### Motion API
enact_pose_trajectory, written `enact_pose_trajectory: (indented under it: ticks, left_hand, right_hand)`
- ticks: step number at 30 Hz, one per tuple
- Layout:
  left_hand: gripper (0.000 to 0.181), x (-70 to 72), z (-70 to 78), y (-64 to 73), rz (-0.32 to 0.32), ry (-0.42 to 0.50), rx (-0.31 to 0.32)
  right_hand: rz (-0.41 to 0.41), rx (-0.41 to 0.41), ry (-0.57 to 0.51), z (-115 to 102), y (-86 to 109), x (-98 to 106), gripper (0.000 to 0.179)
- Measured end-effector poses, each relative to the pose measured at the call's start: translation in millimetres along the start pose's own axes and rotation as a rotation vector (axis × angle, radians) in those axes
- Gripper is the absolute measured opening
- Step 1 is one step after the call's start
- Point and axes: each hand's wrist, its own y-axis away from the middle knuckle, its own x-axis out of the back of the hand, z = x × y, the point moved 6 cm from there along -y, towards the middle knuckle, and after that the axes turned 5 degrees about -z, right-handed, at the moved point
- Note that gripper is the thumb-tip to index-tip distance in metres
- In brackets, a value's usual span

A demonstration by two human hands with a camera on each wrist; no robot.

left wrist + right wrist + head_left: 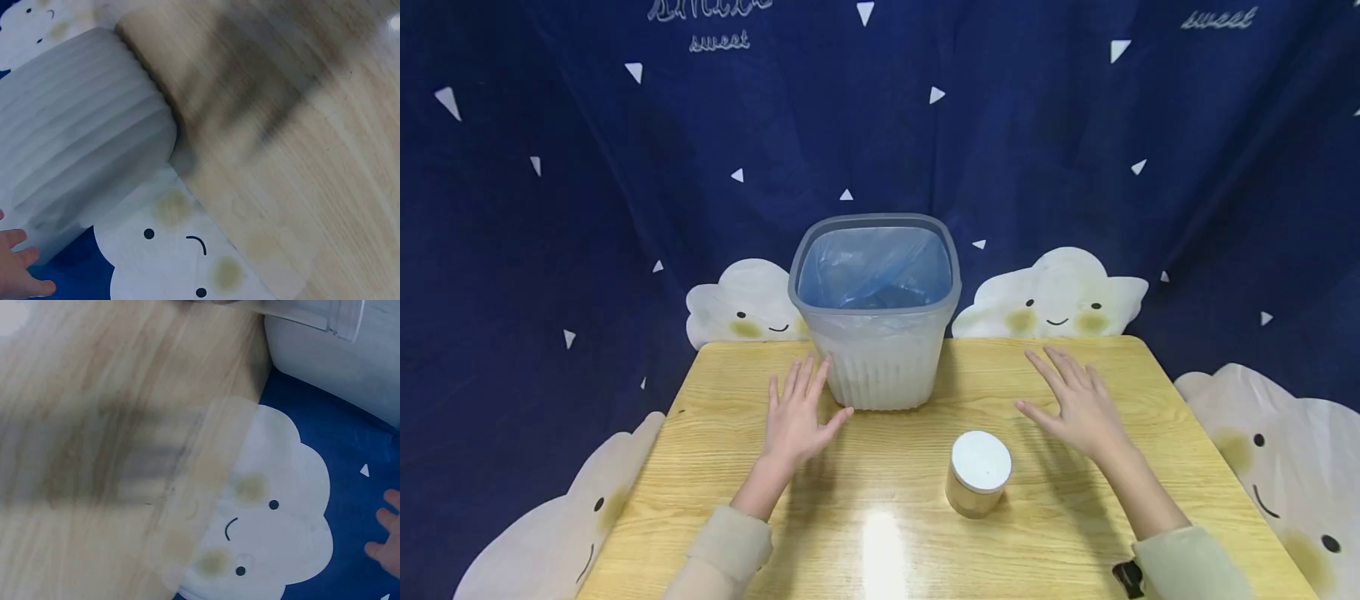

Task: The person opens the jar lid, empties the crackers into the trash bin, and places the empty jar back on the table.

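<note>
A translucent white trash can [883,358] with a grey rim and a bluish plastic liner [880,262] stands upright at the table's back edge. My left hand [793,421], fingers spread, hovers just left of and in front of it; in the left wrist view the ribbed can [94,119] is beside the fingertips [19,256]. A jar [976,475] with a white lid and a tan lower part stands right of the middle. To its right my right hand [1078,408] is held with fingers spread, apart from the jar. Neither hand holds anything.
The wooden table [700,500] has rounded back corners. Behind and around it hangs a dark blue cloth [1037,125] with white triangles and smiling clouds. A small black object [1127,577] lies by the right sleeve [1191,562].
</note>
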Motion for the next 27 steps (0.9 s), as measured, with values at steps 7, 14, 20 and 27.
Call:
enact_pose_trajectory:
  ticks: [7,14,20,27]
  left_hand:
    - [0.076,-2.1,6.5,3.1,0.133,0.089,-0.073]
    - [0.071,-5.3,13.4,5.7,0.287,0.276,-0.166]
    - [0.066,-10.1,17.0,6.8,0.375,0.393,-0.218]
    - [0.064,-19.9,21.4,6.7,0.351,0.533,-0.259]
  right_hand:
    - [0.084,0.026,-0.167,1.9,7.0,-6.5,0.072]
    - [0.102,0.018,-0.422,8.7,16.6,-20.3,0.069]
    - [0.083,-0.021,-0.582,12.3,25.2,-33.3,0.067]
    - [0.113,0.005,-0.659,6.9,37.1,-44.5,0.063]
